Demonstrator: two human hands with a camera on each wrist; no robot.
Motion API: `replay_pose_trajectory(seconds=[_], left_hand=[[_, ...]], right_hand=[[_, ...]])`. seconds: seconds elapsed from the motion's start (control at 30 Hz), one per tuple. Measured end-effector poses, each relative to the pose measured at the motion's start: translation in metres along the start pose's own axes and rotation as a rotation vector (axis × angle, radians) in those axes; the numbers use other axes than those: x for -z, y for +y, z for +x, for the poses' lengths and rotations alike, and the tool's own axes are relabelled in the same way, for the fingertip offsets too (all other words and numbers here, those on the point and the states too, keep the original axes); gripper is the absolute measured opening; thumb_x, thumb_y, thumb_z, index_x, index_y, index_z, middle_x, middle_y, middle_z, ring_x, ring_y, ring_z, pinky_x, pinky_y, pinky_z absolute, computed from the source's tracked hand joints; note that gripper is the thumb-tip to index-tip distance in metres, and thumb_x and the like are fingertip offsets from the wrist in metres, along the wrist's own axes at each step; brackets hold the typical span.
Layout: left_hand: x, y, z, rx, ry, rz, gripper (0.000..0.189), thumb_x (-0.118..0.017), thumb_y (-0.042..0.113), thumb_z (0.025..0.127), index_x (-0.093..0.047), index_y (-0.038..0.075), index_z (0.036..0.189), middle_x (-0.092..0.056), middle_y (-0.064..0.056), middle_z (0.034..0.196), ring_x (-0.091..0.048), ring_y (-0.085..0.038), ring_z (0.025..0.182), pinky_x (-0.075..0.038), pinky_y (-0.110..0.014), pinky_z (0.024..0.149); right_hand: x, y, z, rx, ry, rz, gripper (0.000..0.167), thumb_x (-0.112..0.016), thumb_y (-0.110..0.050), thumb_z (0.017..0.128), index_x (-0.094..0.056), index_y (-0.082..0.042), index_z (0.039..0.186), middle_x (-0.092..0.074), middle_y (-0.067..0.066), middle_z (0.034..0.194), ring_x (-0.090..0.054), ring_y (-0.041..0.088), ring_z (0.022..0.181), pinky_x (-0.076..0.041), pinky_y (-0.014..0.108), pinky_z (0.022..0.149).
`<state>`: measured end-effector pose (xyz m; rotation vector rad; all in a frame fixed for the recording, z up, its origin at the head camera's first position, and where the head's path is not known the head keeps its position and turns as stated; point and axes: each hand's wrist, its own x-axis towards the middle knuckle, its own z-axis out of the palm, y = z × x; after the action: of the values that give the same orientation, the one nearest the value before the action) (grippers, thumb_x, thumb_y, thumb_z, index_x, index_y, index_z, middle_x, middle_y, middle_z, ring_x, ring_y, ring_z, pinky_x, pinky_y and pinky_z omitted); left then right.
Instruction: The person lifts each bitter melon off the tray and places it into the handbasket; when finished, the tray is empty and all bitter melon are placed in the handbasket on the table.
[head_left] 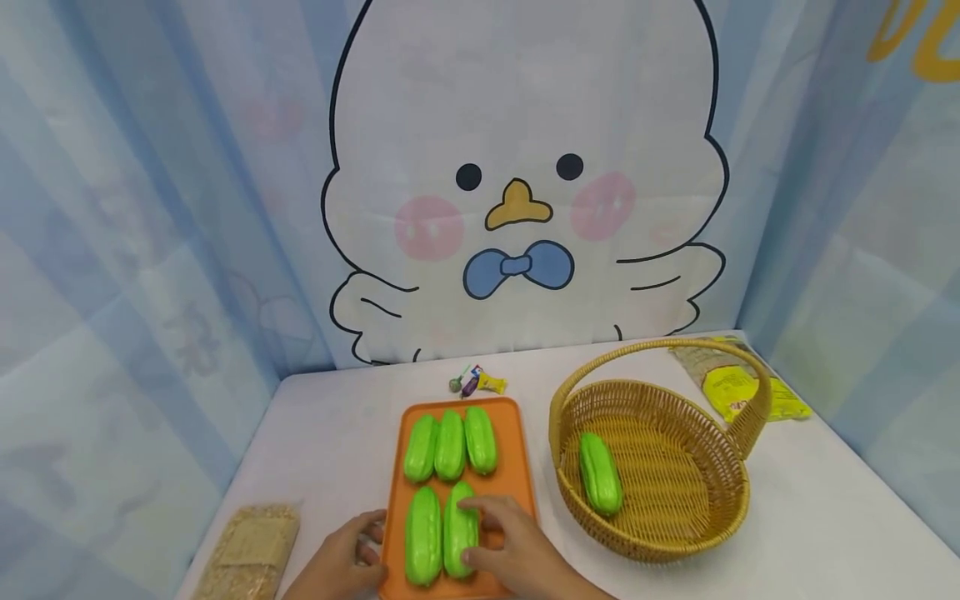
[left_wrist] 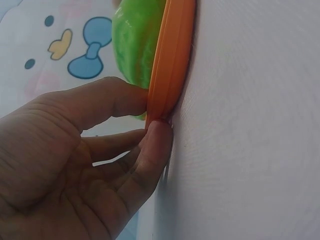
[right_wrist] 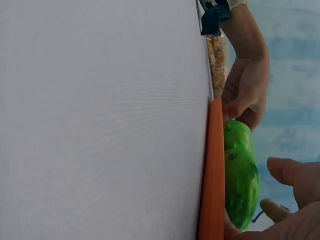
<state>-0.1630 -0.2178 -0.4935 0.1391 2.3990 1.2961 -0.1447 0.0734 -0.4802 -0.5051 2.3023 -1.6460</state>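
Several plump, glossy green toy cucumbers lie in two rows on an orange tray. At the tray's left rim, my left hand pinches the edge between thumb and fingers; the left wrist view shows this grip up close. My right hand hovers over the front right cucumber, its thumb and fingers spread about it. In the right wrist view, a gap shows between the thumb and the nearer cucumber. One more cucumber lies inside a wicker basket to the right.
The basket's tall handle arches over it. Behind it lies a yellow-labelled bag. Small wrapped sweets sit beyond the tray. A clear packet of grain-like bits lies front left. A curtain hangs at the table's back.
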Motion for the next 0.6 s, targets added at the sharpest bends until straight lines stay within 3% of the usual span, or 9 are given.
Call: replay_pose_trajectory(seconds=[0.2,0.37,0.6], left_hand=[[0.0005,-0.0007,0.0004,-0.016,-0.014,-0.009,0.068,-0.071,0.004,0.078,-0.043,-0.015,0.137,-0.055,-0.009,0.102,-0.057,-0.021,0.082,-0.051,-0.038,0.069],[0.0008,-0.0004,0.0002,-0.013,-0.017,-0.006,0.068,-0.071,0.004,0.078,-0.044,-0.014,0.138,-0.055,-0.008,0.102,-0.057,-0.021,0.082,-0.051,-0.038,0.068],[0.0006,-0.0005,0.0005,-0.009,-0.014,-0.006,0.068,-0.071,0.004,0.078,-0.044,-0.014,0.137,-0.055,-0.008,0.101,-0.057,-0.022,0.082,-0.051,-0.038,0.068]], right_hand=[[-0.0067,0.0023,0.0004,0.020,0.011,0.000,0.052,-0.076,-0.027,0.086,-0.059,-0.022,0.135,-0.046,0.007,0.133,-0.050,0.031,0.117,-0.049,0.042,0.091],[-0.0097,0.0010,0.0011,-0.005,-0.001,-0.003,0.055,-0.077,-0.023,0.084,-0.058,-0.022,0.135,-0.046,0.007,0.137,-0.051,0.032,0.119,-0.051,0.035,0.088],[-0.0097,-0.0003,0.0016,-0.033,0.009,-0.067,0.057,-0.079,-0.022,0.082,-0.059,-0.025,0.134,-0.049,0.006,0.139,-0.050,0.031,0.120,-0.050,0.040,0.087]])
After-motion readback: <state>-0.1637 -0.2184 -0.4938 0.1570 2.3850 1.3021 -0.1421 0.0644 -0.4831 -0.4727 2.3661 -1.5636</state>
